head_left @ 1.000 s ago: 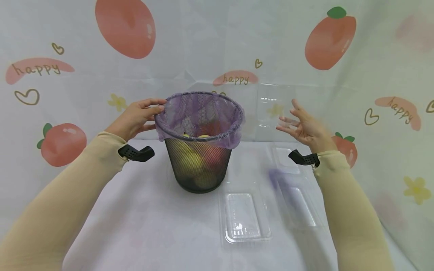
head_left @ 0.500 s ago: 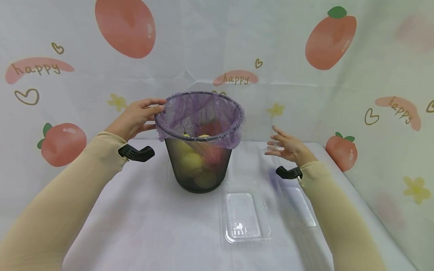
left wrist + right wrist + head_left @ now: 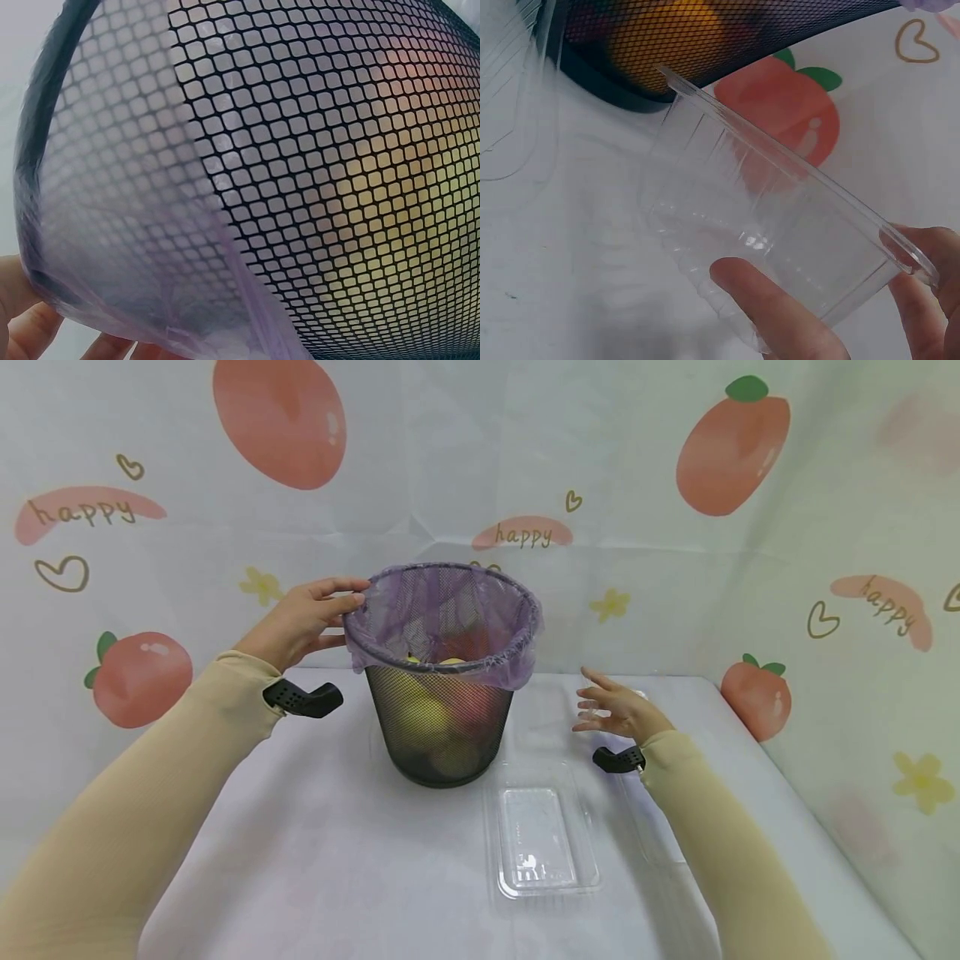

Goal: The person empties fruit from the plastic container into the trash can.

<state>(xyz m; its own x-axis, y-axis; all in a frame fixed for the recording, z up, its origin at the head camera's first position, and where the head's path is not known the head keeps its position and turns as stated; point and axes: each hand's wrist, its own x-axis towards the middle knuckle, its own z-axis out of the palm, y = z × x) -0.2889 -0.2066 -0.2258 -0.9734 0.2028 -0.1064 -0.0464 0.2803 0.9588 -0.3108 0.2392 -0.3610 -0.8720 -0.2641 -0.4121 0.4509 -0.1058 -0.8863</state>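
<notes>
Two clear plastic trays nearest – one flat on the white table (image 3: 315,860) at (image 3: 542,839), the other tilted, held by the right hand (image 3: 618,714) with thumb and fingers round its wall (image 3: 780,247). Behind, left hand (image 3: 303,618) grips the purple-lined rim of the black mesh bin (image 3: 442,727), fruit inside.

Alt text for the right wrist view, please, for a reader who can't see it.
The right hand holds a clear plastic container tilted over a white table, thumb on its wall and fingers at its rim. Behind it are the base of a black mesh bin with yellow fruit inside, and a peach-print backdrop.
</notes>
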